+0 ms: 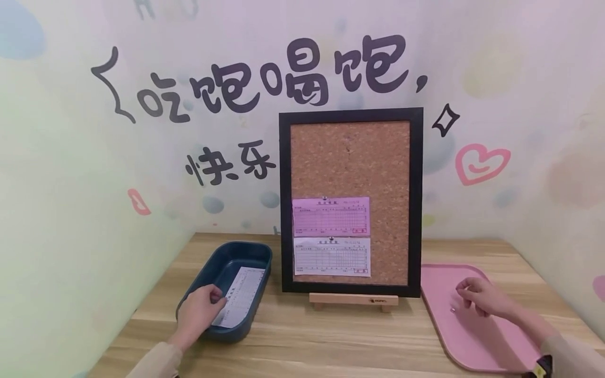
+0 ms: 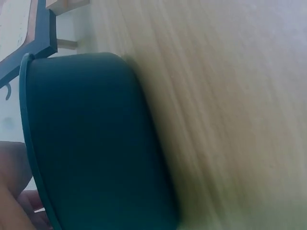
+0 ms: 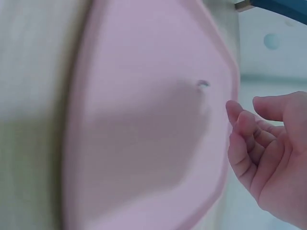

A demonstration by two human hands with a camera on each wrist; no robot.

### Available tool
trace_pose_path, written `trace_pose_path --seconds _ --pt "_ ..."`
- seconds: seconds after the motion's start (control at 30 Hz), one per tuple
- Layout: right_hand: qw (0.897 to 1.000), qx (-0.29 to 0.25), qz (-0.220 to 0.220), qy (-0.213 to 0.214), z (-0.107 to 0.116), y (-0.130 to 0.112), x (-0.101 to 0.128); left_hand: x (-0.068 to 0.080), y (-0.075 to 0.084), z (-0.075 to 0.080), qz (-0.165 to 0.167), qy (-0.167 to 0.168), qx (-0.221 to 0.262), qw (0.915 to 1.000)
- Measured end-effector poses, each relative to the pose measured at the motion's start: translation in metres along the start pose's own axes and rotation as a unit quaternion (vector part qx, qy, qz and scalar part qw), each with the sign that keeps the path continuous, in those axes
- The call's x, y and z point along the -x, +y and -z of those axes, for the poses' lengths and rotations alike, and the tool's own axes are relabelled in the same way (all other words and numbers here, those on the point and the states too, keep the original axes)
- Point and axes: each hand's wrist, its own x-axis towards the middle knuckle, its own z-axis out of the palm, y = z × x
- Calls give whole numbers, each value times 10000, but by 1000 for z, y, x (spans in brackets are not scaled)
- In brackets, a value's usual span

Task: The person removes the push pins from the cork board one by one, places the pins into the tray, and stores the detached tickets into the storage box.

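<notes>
Currently the left hand is pinching a paper slip in the blue bin, lower left; the right hand, fingers loosely curled and empty, is hovering over a pin on the pink tray. Judging by this, pinching that pin comes next.

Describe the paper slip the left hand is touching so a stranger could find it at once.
Start at the black-framed cork board standing mid-table, then look left to the dark blue tray. The slip lies inside it, under the left hand. Unlike the pink slip and white slip pinned upright on the board, it lies loose.
</notes>
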Motion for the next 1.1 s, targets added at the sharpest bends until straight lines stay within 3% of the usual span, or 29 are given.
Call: trace_pose_path --seconds 0.17,0.3,0.43,0.63,0.9,1.1 --pt "9983 419 382 105 6 -18 -8 -7 11 0 -211 417 179 9987" --pt "9956 819 244 385 8 -34 -15 -16 21 4 -530 629 379 9959" --pt "9939 987 119 468 11 -49 -24 -27 33 8 -814 653 529 9931" --pt "9913 1172 270 534 20 -77 -41 -42 56 21 -1117 648 790 9885" --pt "9869 1304 443 836 25 -114 -58 -62 88 29 -1992 659 1193 9704" --pt "9750 1699 632 1284 29 -136 -66 -77 108 29 -2146 813 1294 9647"
